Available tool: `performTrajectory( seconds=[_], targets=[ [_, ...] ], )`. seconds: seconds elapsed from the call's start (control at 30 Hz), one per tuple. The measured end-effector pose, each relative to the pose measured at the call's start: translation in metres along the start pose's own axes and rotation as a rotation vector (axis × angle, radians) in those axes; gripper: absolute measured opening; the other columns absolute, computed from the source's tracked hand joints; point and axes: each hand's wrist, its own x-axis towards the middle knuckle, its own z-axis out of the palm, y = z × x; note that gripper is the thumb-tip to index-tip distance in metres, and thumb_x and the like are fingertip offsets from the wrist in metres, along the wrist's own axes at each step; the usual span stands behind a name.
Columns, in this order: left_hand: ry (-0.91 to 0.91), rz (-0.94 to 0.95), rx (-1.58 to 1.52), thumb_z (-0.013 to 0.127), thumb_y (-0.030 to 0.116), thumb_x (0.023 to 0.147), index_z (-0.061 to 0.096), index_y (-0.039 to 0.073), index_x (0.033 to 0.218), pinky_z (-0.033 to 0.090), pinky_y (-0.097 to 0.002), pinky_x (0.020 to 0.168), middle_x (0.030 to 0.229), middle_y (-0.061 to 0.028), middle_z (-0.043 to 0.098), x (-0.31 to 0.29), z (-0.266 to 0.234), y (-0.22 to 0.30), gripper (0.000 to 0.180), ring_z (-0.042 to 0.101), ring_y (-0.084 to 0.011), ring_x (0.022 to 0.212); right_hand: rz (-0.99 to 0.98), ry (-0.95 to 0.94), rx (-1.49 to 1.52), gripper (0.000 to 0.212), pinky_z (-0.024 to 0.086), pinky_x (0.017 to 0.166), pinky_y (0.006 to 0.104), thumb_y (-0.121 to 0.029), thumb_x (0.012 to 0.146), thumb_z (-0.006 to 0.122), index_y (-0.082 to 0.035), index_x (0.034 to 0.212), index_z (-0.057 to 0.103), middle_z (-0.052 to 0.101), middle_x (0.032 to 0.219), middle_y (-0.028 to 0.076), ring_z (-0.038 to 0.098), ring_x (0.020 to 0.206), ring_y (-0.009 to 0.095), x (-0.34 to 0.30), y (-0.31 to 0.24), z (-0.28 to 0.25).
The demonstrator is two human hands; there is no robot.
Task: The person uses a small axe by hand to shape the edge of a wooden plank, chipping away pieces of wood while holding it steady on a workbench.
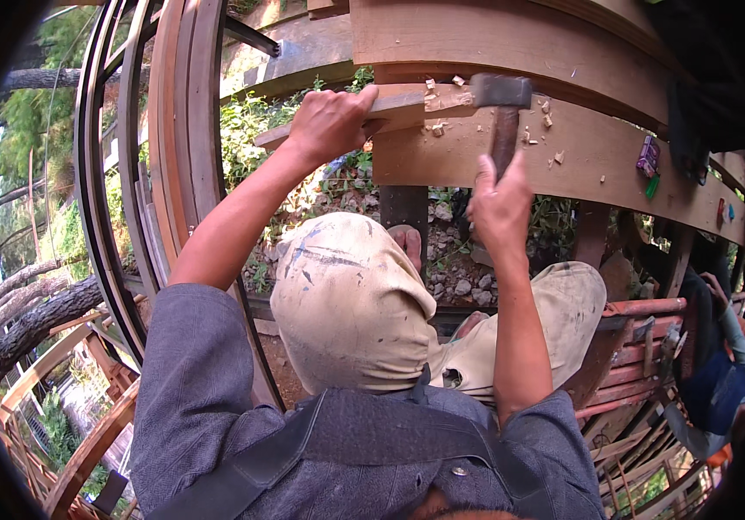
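Note:
My left hand (331, 123) is closed around a narrow wooden piece (400, 111), which lies partly over a plank (468, 160) and sticks out past the plank's left end. The piece's right end looks cut thinner and paler. My right hand (502, 206), slightly blurred, grips the dark wooden handle of a hammer (504, 139). The hammer's dark metal head is at the right end of the wooden piece; whether it touches, I cannot tell. Pale wood chips (438, 130) lie scattered around it on the plank.
Behind the plank rises a thicker beam (520, 43). A small purple packet (648, 156) and a green item (652, 185) sit farther right. Tall wooden boards (183, 121) stand at left. Another person (719, 373) is at right, beside stacked reddish pieces (641, 368). Stones and plants lie below.

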Motion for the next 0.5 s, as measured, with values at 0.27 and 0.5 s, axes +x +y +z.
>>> performTrajectory(
  seconds=[0.27, 0.5],
  targets=[
    [-0.01, 0.021, -0.016, 0.082, 0.046, 0.095, 0.061, 0.009, 0.118, 0.06, -0.0518, 0.066, 0.079, -0.0188, 0.077, 0.02, -0.003, 0.005, 0.048, 0.078, -0.0384, 0.074, -0.001, -0.072, 0.448, 0.026, 0.057, 0.056, 0.0307, -0.026, 0.115, 0.061, -0.003, 0.124, 0.053, 0.06, 0.078, 0.005, 0.063, 0.061, 0.014, 0.018, -0.068, -0.072],
    [-0.037, 0.07, 0.011, 0.08, 0.047, 0.096, 0.058, 0.01, 0.112, 0.061, -0.0524, 0.069, 0.08, -0.0185, 0.077, 0.029, -0.007, 0.006, 0.046, 0.078, -0.04, 0.077, -0.338, 0.478, 0.575, 0.028, 0.054, 0.051, 0.0304, -0.022, 0.114, 0.062, -0.002, 0.127, 0.046, 0.058, 0.077, 0.01, 0.056, 0.058, 0.014, 0.024, -0.1, -0.089]
  ],
)
